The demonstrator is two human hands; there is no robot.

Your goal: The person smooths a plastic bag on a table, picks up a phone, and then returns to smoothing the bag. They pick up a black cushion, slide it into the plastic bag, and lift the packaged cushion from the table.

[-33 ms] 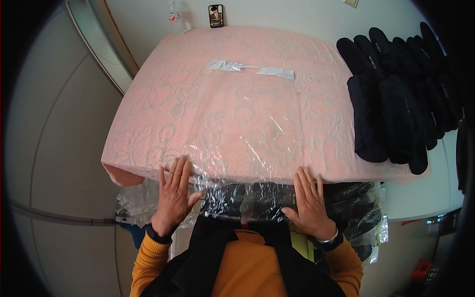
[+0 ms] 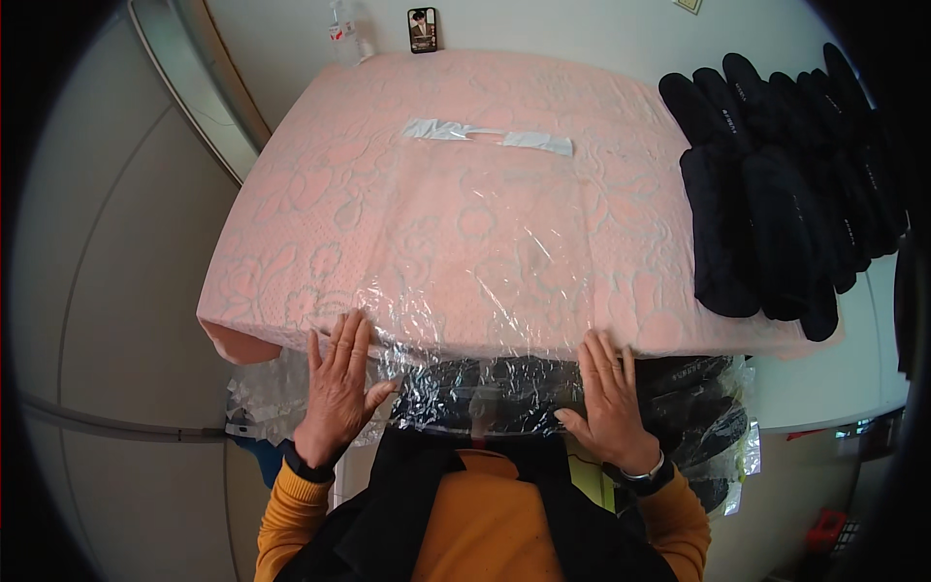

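A clear plastic bag (image 2: 485,262) with a white strip along its far end lies flat on the pink patterned cloth (image 2: 281,223) that covers the table. Its near end hangs over the table's front edge toward my lap. My left hand (image 2: 337,388) rests at that edge by the bag's left side, fingers stretched out and thumb apart. Opposite it, my right hand (image 2: 611,403) lies in the same way by the bag's right side, fingers extended. Neither hand grips anything.
Black padded items (image 2: 776,194), perhaps slippers or boots, are piled at the table's right. A phone (image 2: 423,30) and a clear bottle (image 2: 342,34) stand at the back. Below the front edge, more plastic-wrapped dark items (image 2: 689,398) show on the right. A cabinet (image 2: 126,291) borders the left.
Both hands and the bag have shifted only very slightly; the bag's far end sits a touch further left.
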